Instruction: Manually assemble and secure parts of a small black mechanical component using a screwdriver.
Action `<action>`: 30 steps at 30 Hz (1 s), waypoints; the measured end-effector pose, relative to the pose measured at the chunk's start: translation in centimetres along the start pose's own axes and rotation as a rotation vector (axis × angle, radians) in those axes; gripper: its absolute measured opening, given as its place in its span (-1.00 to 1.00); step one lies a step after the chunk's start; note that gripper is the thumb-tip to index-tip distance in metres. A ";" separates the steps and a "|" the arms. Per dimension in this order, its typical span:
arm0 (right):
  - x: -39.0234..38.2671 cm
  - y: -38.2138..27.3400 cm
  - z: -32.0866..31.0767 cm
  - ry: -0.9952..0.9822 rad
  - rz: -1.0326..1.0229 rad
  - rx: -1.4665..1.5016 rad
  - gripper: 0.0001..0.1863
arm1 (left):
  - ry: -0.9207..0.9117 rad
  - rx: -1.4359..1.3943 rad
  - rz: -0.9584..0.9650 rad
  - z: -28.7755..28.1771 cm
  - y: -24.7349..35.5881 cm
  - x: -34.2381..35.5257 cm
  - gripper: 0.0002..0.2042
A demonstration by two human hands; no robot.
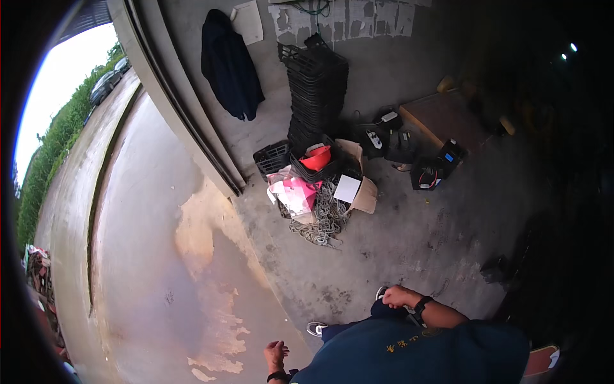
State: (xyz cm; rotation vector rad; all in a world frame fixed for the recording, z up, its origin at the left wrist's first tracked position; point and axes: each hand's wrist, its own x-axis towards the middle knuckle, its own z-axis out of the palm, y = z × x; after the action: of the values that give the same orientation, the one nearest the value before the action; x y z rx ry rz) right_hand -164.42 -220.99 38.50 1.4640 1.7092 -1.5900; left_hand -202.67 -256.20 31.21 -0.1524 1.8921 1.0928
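Low at centre, my left hand hangs beside my dark teal shirt with fingers loosely bent and apart, holding nothing visible. My right hand is at my dark trouser leg, fingers curled closed; whatever they may hold is hidden. My shoes show below on the concrete. Farther ahead lies a pile: a red helmet in black crates, pink and white packaging, tangled chains, a white square item and a cardboard box.
Tall stacked black crates and a hanging dark jacket stand out at the wall. Black cases, a power strip and a wooden board are to the right. A doorway frame borders the wet outdoor pavement.
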 end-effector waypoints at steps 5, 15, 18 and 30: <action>-1.9 9.3 -4.1 0.051 -0.041 0.190 -0.79 | -0.236 0.295 0.143 14.3 5.7 -1.1 -0.73; -7.2 34.7 -18.8 0.364 0.088 0.584 -0.83 | -0.276 0.526 0.142 35.0 10.7 -5.8 -0.70; -8.3 38.2 -21.6 0.448 0.075 0.682 -0.81 | -0.242 0.583 0.073 39.1 11.9 -4.8 -0.71; -9.6 43.7 -26.6 0.451 0.196 1.132 -0.79 | -0.289 0.732 0.105 64.5 21.9 1.5 -0.74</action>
State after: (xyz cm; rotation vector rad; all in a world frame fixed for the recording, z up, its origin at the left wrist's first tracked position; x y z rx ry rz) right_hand -113.98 -209.40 32.60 2.5367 0.6807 -2.3705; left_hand -172.67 -194.99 31.64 0.4962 1.9224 0.4002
